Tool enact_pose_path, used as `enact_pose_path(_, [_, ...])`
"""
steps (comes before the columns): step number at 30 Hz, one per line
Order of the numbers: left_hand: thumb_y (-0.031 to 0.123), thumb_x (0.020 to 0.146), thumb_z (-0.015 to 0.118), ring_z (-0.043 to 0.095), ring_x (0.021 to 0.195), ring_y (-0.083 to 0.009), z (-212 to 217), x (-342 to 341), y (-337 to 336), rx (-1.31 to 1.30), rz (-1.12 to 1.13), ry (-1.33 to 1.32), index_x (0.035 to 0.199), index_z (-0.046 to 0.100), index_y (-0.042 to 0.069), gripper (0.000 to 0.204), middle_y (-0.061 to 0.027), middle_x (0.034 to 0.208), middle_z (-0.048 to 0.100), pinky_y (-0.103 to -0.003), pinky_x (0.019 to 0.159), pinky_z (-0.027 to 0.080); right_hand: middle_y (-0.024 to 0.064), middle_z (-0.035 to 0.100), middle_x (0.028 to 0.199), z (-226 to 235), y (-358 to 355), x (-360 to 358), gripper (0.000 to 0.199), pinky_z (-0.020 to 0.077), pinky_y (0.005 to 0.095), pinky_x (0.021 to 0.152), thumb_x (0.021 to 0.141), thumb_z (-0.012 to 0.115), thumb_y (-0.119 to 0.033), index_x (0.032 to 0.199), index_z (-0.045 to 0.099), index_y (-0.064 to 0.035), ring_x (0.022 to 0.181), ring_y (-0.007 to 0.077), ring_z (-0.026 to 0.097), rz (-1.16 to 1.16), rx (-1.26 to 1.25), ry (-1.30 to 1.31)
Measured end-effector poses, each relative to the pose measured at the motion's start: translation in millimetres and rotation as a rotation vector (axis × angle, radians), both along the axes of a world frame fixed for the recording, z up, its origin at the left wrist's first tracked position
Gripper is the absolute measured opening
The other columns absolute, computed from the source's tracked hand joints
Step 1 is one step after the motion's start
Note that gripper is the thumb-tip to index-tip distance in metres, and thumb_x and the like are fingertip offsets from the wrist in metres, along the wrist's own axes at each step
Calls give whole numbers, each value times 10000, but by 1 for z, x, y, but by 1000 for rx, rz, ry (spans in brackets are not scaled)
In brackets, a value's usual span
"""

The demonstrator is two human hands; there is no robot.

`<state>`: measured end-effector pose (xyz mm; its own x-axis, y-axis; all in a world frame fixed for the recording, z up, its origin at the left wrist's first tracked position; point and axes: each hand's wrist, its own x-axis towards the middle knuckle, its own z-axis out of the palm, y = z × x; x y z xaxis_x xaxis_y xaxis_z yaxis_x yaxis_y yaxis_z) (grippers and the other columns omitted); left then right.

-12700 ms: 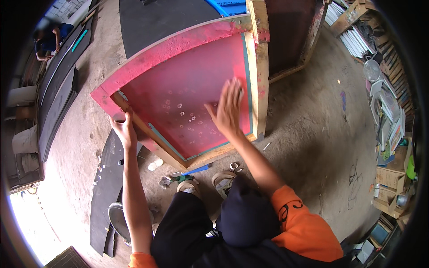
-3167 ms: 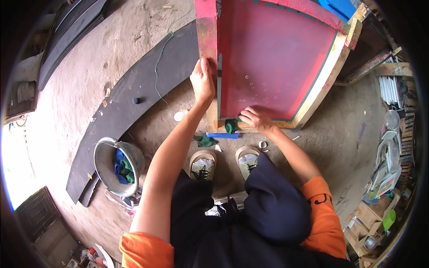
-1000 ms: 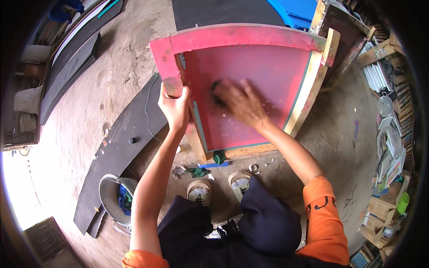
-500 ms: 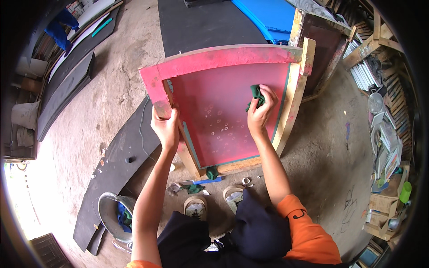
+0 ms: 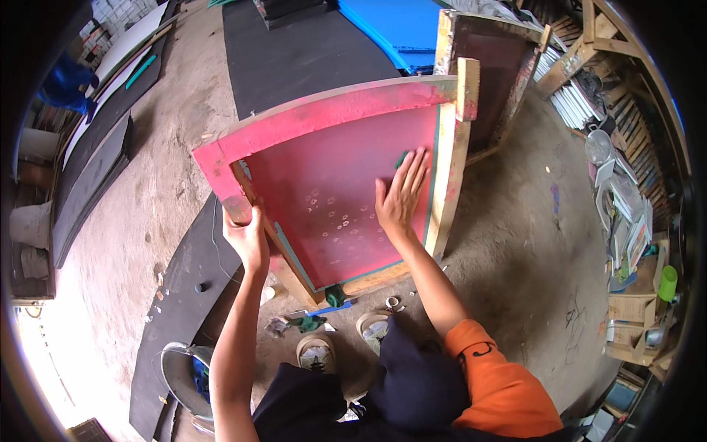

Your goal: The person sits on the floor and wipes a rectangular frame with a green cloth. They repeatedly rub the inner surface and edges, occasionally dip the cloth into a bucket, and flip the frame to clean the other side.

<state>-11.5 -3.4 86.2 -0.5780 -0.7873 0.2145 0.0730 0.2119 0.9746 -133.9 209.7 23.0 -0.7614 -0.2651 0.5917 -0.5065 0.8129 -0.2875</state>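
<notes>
Concrete floor (image 5: pixel 515 295), pink screen (image 5: pixel 324 195) standing on it: left hand (image 5: pixel 248 239) grips its left edge, flattened right hand (image 5: pixel 402 197) presses a green rag (image 5: pixel 401 158) near the right edge (wiping, probably; next stroke wants even pressure).

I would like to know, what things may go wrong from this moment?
The left hand grips one side of the wooden frame; if that grip loosens, the frame might tip. The right hand lies flat on the pink screen, a green cloth showing beside it; pressing hard might strain the screen. A blue strip near the shoes might be stepped on.
</notes>
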Motion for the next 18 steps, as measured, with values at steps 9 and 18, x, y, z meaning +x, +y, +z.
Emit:
enact_pose_path(9, [97,759,623,537,720,-111,-4,-2,-3,-57,1,-14,988,552,0,259,-39,819,596,-254,701,442,305,-58,1420,-90,20,77,832,51,542,1065,884,456,-403,1363,-9,94,1323,449,-25,-59,-151,-236])
enact_pose_path(18, [97,763,627,520,705,-106,-5,-3,-5,-80,29,-10,982,551,-6,253,-39,795,589,-254,682,435,260,89,1435,28,-42,12,725,113,503,1073,901,416,-399,1365,130,79,1336,403,74,60,-38,-50])
